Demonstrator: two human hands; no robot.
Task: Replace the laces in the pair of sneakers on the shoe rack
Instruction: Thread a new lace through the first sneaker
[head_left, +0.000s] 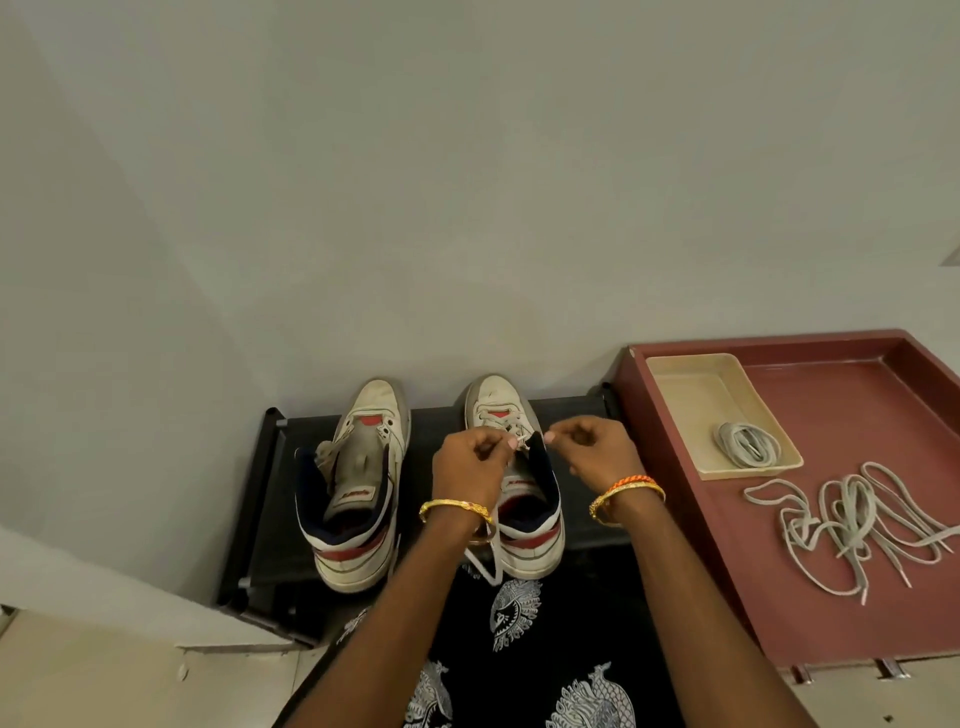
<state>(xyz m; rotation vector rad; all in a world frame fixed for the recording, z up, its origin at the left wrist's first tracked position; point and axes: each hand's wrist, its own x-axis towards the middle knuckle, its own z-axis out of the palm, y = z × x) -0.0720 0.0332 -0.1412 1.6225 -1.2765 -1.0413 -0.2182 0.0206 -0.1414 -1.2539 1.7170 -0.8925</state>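
Against a plain wall, a black shoe rack (260, 499) carries both sneakers. Left hand (470, 467) and right hand (597, 452) each pinch a lace (521, 441) end over the right sneaker (519, 488), whose long axis runs away from the grips, toe farthest. The unlaced sneaker (358, 483) stands left of both hands.

A grey wall (467, 182) fills the upper view. To the right stands a maroon tray (831, 623) with a raised rim; a beige tray (675, 384) sits in its far left corner. Beige floor tiles (104, 675) show at lower left.
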